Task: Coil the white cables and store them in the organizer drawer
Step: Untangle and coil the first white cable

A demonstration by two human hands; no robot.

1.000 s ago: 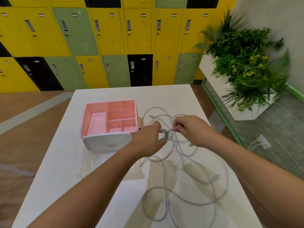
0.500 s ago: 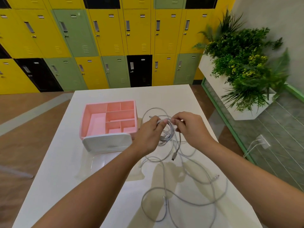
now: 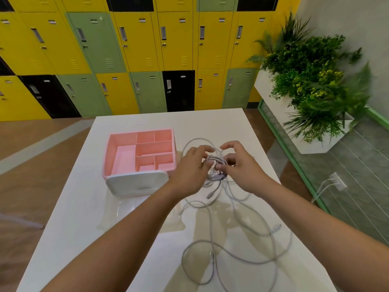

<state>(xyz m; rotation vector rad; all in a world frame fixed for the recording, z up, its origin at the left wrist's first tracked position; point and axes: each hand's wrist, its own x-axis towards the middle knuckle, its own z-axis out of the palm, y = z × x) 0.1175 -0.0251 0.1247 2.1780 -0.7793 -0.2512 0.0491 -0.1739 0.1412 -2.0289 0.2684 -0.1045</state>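
White cables (image 3: 215, 165) | coil grew since a second ago | left hand (image 3: 192, 168), right hand (image 3: 236, 165) pinched it | drawer (image 3: 136, 184) awaited.

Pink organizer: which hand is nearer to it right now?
Left. The left hand is just right of the pink organizer, close to its right wall. The right hand is farther right, across the small cable coil both hands work on.
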